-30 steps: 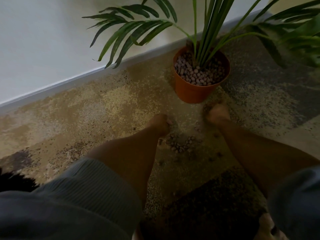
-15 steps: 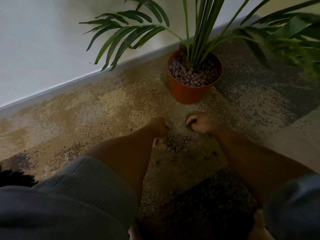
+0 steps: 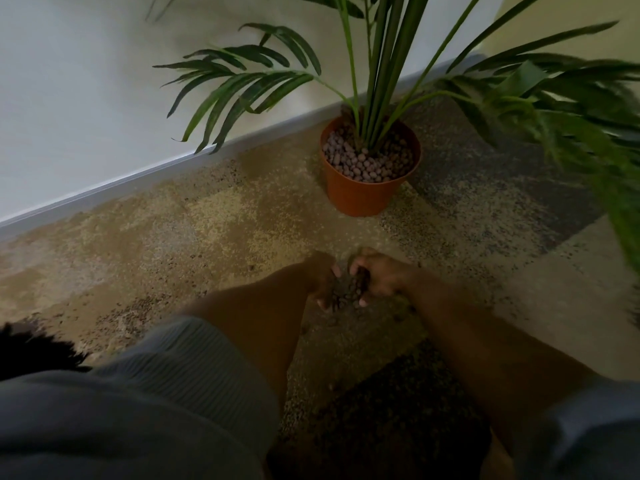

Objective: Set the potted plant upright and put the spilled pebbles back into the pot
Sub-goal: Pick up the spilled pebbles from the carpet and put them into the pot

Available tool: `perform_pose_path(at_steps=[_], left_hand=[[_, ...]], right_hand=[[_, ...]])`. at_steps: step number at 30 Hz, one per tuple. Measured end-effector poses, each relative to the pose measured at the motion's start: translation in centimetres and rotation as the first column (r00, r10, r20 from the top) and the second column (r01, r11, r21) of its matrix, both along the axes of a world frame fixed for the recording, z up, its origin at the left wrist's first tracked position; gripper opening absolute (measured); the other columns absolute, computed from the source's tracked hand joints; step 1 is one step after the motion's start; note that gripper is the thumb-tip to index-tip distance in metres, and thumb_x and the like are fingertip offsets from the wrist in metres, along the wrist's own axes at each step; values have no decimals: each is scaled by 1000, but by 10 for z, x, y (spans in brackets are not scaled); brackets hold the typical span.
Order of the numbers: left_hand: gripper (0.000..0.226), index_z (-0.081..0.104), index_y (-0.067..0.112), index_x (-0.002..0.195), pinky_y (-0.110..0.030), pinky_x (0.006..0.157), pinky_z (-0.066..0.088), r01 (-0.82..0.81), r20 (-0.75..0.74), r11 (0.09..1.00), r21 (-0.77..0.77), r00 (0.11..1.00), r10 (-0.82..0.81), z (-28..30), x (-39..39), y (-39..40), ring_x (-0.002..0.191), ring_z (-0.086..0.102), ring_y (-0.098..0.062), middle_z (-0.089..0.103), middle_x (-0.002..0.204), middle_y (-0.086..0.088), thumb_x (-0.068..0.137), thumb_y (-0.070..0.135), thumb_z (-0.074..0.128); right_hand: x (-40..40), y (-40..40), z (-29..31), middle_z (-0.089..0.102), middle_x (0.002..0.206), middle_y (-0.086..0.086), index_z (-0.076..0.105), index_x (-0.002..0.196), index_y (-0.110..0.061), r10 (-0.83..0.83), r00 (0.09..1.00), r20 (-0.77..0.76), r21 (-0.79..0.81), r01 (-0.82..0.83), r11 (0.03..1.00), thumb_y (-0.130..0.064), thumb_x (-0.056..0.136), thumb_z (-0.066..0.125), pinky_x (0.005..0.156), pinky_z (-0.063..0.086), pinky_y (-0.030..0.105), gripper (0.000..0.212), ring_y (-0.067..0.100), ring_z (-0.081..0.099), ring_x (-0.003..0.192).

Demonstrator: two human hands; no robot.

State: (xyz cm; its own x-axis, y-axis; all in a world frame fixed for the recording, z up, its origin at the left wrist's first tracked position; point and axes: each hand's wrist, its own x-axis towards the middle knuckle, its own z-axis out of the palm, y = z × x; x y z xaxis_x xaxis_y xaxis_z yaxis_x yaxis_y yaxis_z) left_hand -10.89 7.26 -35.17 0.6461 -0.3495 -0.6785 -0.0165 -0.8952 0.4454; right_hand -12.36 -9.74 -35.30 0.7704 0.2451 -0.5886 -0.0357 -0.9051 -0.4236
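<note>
The left hand [image 3: 320, 280] and the right hand [image 3: 379, 277] are brought together low over the carpet [image 3: 221, 223], palms turned toward each other, fingers curled; between them they cup a heap of pebbles [image 3: 346, 292], so each grip is closed around that shared handful rather than pinching any single stone; the light is dim there, and it is hard to tell whether the heap is lifted clear of the carpet or still rests on it. Beyond the grip, straight ahead and a little toward the right hand's side, the orange pot [image 3: 360, 195] stands upright on the carpet, well apart from the hands; its top is filled with pale brown pebbles around the base of the palm plant [image 3: 377, 81], whose stems rise out of frame and whose fronds spread to both sides, those on the right blurred. Past the pot runs the grey skirting board [image 3: 138, 178] under the white wall [image 3: 86, 81]. A few stray dark specks lie on the carpet just beside the right wrist and nearer the person, possibly loose pebbles. On the near side of the grip both bare forearms lead back to grey-blue sleeves [image 3: 156, 393] pushed up toward the elbows.
</note>
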Motion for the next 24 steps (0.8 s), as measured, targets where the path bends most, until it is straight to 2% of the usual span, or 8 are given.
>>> perform_pose_path(at_steps=[1,3,6,8,11,14,18,24], left_hand=[[69,55,14,123,-33,85,55,-3,27,1000,2,1000,3,-3,-3,0,116,54,-29,43,135,-11,63,-1,85],[66,56,14,117,-33,79,55,-27,46,999,-19,999,27,-5,-6,0,115,52,-29,37,134,-10,61,-2,86],[57,62,15,112,-32,76,53,62,58,998,32,996,-64,-4,-7,-1,111,56,-28,42,129,-11,62,7,88],[46,66,15,105,-31,64,58,32,-6,999,28,999,-32,-2,-9,-2,96,68,-32,48,122,-13,65,9,87],[33,70,11,106,-25,44,52,-3,-90,1000,5,996,4,-2,-10,-3,76,73,-29,70,105,-16,75,5,79],[32,69,11,109,-24,45,52,-57,-120,998,-9,991,56,0,-9,-3,73,70,-25,73,102,-17,78,3,75],[36,67,10,112,-29,53,56,-117,-151,993,-27,982,112,2,-11,-1,77,68,-24,72,104,-16,78,2,75],[29,69,6,110,-36,73,59,-237,-120,971,-13,965,234,4,-10,-2,89,70,-28,71,106,-17,81,2,72]], right_hand=[[-2,2,1,41,128,3,63,114,-19,18,1000,1,-1,-18,1000,-12,62,89,96,49,36,59,24,50,114],[-5,5,3,43,130,5,65,114,-18,43,999,11,2,-43,999,-12,66,87,96,49,35,54,25,52,114],[-8,6,4,43,134,7,66,117,-18,31,999,11,20,-31,999,-12,70,85,101,48,35,51,27,51,119],[-10,8,4,42,139,7,66,121,-20,37,999,18,-2,-37,999,-14,72,83,102,45,31,52,26,49,123],[-11,10,5,50,140,6,66,122,-20,18,1000,-7,-17,-18,1000,-15,74,82,99,47,29,50,23,53,122],[-13,11,3,66,122,7,71,111,-16,-154,984,-92,100,163,981,-4,78,77,92,55,32,35,21,63,107],[-18,13,2,70,108,10,74,98,-11,-373,906,-198,242,414,877,7,82,65,85,60,41,25,23,68,95],[-19,14,3,64,95,1,68,83,-16,-577,739,-348,341,673,656,6,86,58,59,58,24,24,16,65,80]])
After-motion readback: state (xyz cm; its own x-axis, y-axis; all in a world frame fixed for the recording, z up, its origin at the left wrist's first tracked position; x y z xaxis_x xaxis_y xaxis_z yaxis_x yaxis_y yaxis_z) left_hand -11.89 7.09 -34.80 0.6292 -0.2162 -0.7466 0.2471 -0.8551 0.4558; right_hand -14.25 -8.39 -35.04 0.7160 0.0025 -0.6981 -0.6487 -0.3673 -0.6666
